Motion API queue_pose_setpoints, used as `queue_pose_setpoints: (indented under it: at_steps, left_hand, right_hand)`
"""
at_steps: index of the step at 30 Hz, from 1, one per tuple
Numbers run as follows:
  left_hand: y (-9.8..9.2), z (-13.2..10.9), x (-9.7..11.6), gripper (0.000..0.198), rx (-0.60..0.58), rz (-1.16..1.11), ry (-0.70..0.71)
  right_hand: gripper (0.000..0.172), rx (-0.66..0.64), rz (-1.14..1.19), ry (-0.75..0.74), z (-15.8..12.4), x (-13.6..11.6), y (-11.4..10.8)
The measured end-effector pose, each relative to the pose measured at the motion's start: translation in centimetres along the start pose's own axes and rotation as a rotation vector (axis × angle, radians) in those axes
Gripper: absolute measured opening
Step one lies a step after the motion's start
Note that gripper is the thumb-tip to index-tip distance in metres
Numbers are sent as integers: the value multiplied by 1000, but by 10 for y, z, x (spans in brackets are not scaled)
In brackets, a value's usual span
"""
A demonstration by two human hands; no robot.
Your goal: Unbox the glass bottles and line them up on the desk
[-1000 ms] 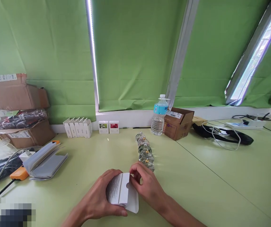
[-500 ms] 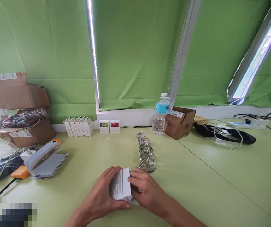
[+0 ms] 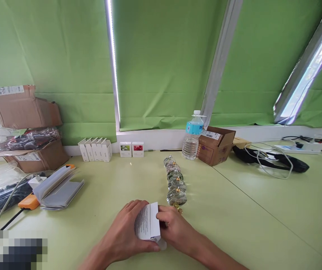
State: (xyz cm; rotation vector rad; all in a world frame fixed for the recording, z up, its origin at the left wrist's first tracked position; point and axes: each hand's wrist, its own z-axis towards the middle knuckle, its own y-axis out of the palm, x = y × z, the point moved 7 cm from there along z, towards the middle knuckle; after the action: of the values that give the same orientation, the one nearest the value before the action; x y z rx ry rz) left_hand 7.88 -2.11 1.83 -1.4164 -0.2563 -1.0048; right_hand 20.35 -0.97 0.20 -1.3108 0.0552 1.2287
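Note:
My left hand (image 3: 127, 232) is wrapped around a small white cardboard box (image 3: 146, 223), with printed text on the side facing left. Its thumb lies along the bottom edge. On the right, the curled fingers of my right hand (image 3: 173, 228) press up against the box's end; a pale flap shows below them. Whether those fingertips pinch anything is hidden. Just beyond my right hand, a row of round clear glass bottles (image 3: 177, 185) with small gold and silver flower-shaped ornaments runs away toward the window.
Several white cartons (image 3: 95, 150) stand by the wall beside two picture boxes (image 3: 132, 149). A water bottle (image 3: 193, 137) and brown carton (image 3: 215, 146) are at the back. Stacked boxes (image 3: 27, 112) and grey booklets (image 3: 59, 189) lie left, a black strap-like item (image 3: 270, 159) right.
The view has shifted slightly left. My right hand's fingers have curled in more tightly at the box's end, and a gold part of the nearest bottle now shows beyond them.

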Motion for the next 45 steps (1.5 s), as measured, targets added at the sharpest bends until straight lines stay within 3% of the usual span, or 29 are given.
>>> queue_pose_setpoints:
  at_steps: [11,16,20,23,29,38,45]
  left_hand:
    - [3,-2,3,74,34,40,7]
    - [8,-3,0,80,44,64,8]
    - [11,-3,-2,82,45,80,-4]
    - [12,-3,-1,83,54,102,-1]
    - [14,-4,2,83,41,119,16]
    - [14,-4,1,82,26,127,24]
    - [13,-5,4,75,21,133,42]
  right_hand:
    - [18,100,122,1,1,-2,2]
    - [12,-18,204,92,1,2,12]
    - [9,-37,256,188,0,12,19]
    - [7,-28,216,168,-1,15,21]
    - [22,-20,53,131,-5,22,23]
    - [20,39,43,91,-4,15,21]
    - [17,81,167,93,-7,11,21]
